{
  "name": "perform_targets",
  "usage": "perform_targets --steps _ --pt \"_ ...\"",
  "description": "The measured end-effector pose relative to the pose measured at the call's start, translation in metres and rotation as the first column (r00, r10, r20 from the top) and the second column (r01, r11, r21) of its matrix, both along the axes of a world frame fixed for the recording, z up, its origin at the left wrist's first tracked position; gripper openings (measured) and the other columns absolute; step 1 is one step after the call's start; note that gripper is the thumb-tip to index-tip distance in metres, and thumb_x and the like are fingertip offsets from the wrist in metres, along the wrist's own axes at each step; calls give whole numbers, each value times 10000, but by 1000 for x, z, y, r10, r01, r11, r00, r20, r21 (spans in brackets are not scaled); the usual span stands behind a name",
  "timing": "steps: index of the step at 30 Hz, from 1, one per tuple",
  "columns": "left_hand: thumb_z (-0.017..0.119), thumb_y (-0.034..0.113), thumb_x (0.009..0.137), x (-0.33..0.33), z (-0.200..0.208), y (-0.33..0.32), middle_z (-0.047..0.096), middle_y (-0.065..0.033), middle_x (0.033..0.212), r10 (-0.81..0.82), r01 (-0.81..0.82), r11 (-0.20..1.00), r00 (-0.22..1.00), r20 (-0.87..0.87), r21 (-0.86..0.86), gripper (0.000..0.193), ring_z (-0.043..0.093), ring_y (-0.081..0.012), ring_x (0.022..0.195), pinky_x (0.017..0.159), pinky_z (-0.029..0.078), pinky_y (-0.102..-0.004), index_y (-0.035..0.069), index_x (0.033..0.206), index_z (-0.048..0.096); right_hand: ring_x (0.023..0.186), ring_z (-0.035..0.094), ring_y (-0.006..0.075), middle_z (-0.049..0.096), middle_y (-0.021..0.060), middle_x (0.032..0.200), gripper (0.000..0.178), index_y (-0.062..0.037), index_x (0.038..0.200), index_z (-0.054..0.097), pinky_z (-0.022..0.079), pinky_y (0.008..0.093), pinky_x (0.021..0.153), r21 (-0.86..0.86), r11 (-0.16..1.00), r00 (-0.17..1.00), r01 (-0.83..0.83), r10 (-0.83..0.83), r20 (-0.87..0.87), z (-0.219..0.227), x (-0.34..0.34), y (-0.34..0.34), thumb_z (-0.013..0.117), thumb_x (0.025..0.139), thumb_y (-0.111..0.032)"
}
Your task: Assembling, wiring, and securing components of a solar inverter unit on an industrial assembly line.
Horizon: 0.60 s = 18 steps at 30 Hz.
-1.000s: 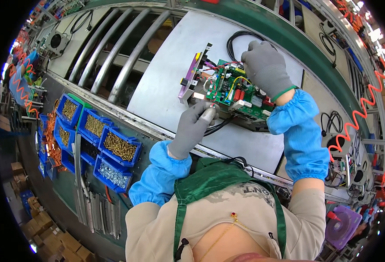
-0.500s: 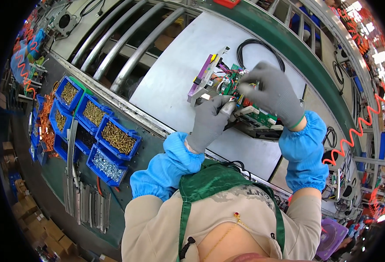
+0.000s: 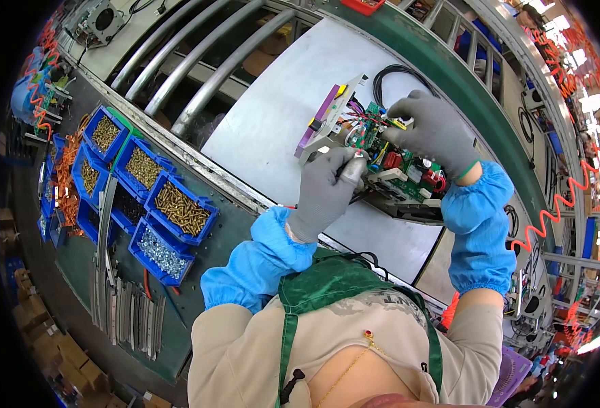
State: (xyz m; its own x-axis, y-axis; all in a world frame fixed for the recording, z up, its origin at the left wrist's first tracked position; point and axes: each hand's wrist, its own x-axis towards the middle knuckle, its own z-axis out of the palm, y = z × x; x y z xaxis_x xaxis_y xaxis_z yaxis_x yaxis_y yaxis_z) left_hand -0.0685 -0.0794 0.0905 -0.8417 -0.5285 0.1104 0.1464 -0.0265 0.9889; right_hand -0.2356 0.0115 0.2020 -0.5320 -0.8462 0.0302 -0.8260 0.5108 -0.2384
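Left hand (image 3: 323,194) fingers clamped round a silver screwdriver (image 3: 351,168), tip at the green circuit board (image 3: 395,160). Right hand (image 3: 430,132) fingers pinched on the board's top edge. Board lies on the grey work plate (image 3: 279,115); blue screw bins (image 3: 143,190) well left.

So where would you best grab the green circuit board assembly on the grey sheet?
Judging by its pose, take the green circuit board assembly by its bare purple-and-white end plate, coming from the left: that edge juts clear, while wires and both gloved hands crowd the rest.
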Motion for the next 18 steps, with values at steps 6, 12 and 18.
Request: perform_targets --steps 6,12,18 --pt "612 226 923 -1 14 -14 626 -38 812 -39 81 972 981 -190 219 309 586 -68 712 622 488 -228 -34 1091 611 743 623 300 628 150 828 240 -44 860 701 492 392 696 346 937 999 50 -43 -29 -15 -4 -8 674 744 -252" --pt "626 207 892 9 6 -19 612 -56 878 -240 240 970 970 -27 20 280 555 -69 738 660 473 -239 -25 1050 622 647 602 126 639 76 743 214 3 868 641 462 287 569 59 993 859 105 -120 497 -12 -9 -2 650 819 -205" --pt "567 169 926 -10 -40 -4 588 -45 826 85 -81 995 994 64 -54 211 521 -107 785 711 449 -274 -11 1014 633 624 527 53 588 0 713 165 -30 885 643 418 220 535 -29 953 707 302 -203 677 -9 -10 -19 661 816 -178"
